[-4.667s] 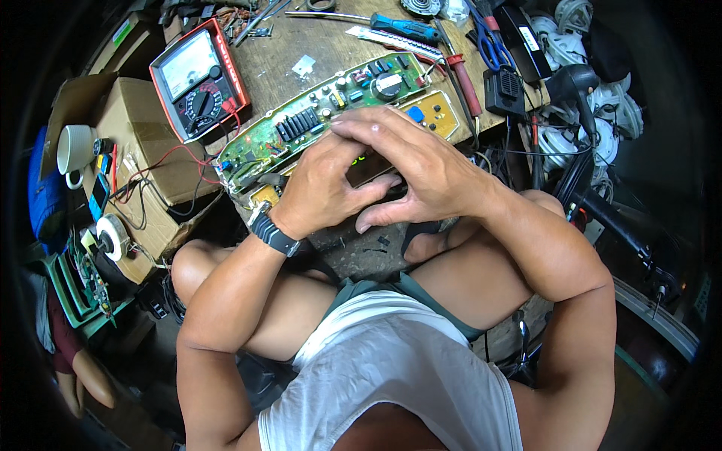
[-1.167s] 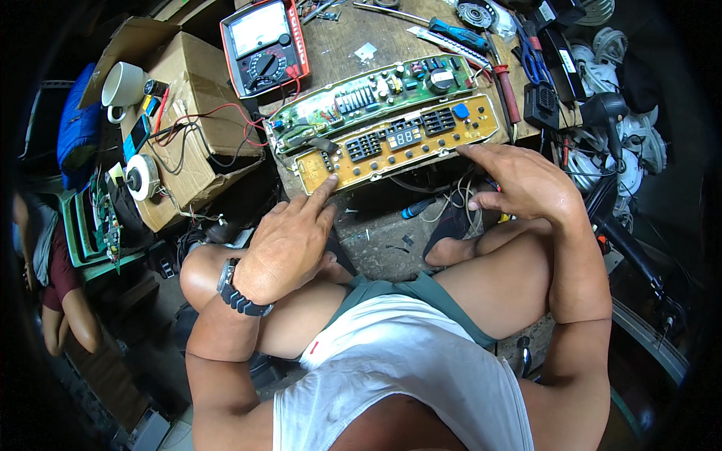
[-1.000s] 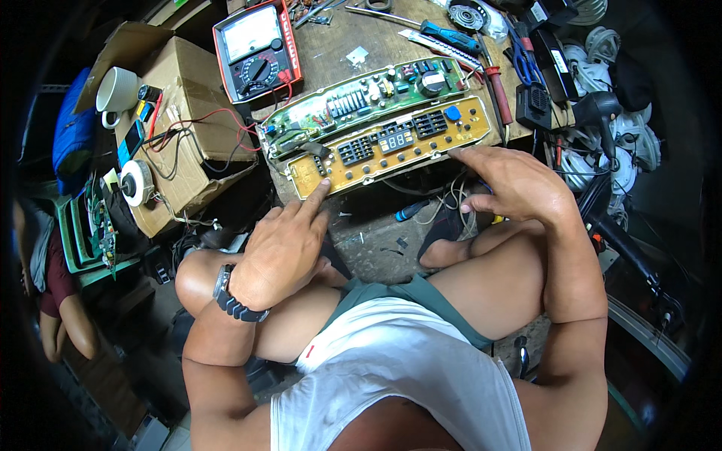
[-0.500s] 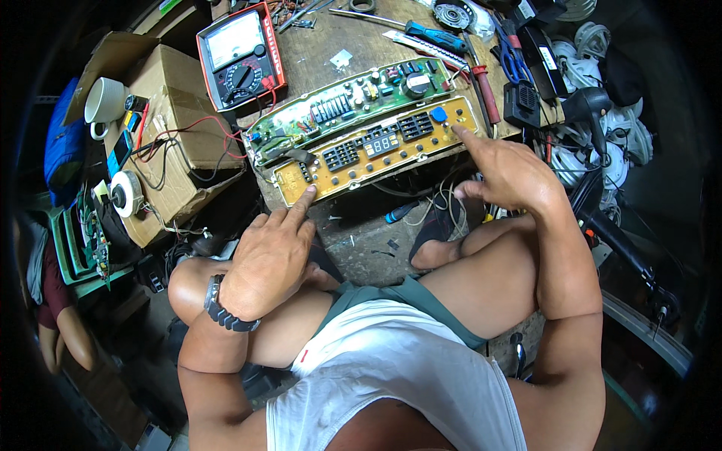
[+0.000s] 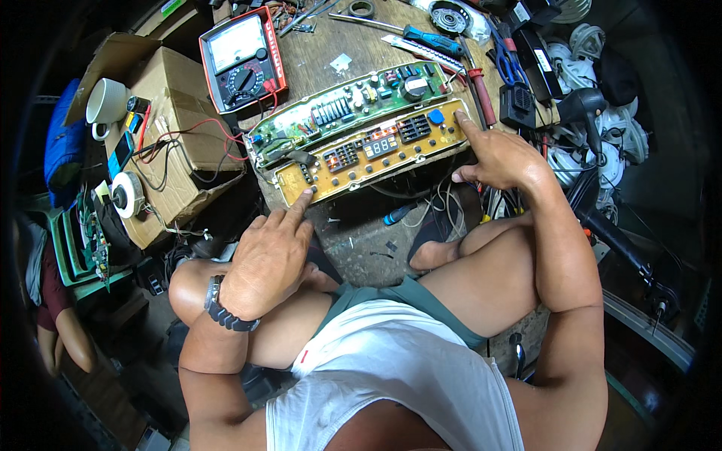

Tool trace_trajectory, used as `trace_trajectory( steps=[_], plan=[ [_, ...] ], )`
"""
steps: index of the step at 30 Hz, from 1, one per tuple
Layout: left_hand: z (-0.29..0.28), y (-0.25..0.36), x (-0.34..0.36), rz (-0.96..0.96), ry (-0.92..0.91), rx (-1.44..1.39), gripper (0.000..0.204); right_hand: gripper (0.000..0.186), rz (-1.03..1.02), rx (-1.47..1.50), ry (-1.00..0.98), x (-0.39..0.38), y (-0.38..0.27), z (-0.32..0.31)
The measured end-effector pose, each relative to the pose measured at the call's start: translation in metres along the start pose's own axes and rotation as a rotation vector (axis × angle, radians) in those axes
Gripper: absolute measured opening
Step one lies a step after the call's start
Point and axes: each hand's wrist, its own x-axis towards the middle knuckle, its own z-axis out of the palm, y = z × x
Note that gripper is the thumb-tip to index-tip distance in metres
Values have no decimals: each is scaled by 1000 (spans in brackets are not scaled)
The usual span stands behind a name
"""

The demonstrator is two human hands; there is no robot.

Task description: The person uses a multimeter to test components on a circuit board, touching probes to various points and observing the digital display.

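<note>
A long yellow circuit board with a small display, dark blocks, small buttons and a blue knob lies along the workbench's near edge; several red lights glow on it. Just behind it is a green circuit board crowded with components and wires. My left hand holds nothing, its index finger stretched onto the yellow board's lower left end and the others loosely bent. My right hand is open, its index fingertip pressed on that board's upper right end, thumb apart below.
An analogue multimeter, screwdriver, utility knife and red-handled tool crowd the workbench. Left, a cardboard box holds a white cup. A person's bare leg is at far left; white parts pile at right.
My hands have parted from being together over the yellow board. Recently my right hand has moved up onto the board's right end, and red lights now glow there that were dark earlier.
</note>
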Motion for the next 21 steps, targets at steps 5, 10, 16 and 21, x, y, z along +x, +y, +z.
trace_trajectory(
  steps=[5,10,16,21],
  plan=[
    [-1,0,-1,-4,-20,0,64,113,-24,8,90,-10,-7,-4],
    [11,-2,1,-7,-28,11,66,114,-128,128,82,-25,-21,-7],
    [3,1,0,-7,22,-4,69,111,-206,92,110,-23,-18,-6],
    [0,4,5,-8,-5,-21,70,111,-174,96,62,-25,-15,-7]
  ],
)
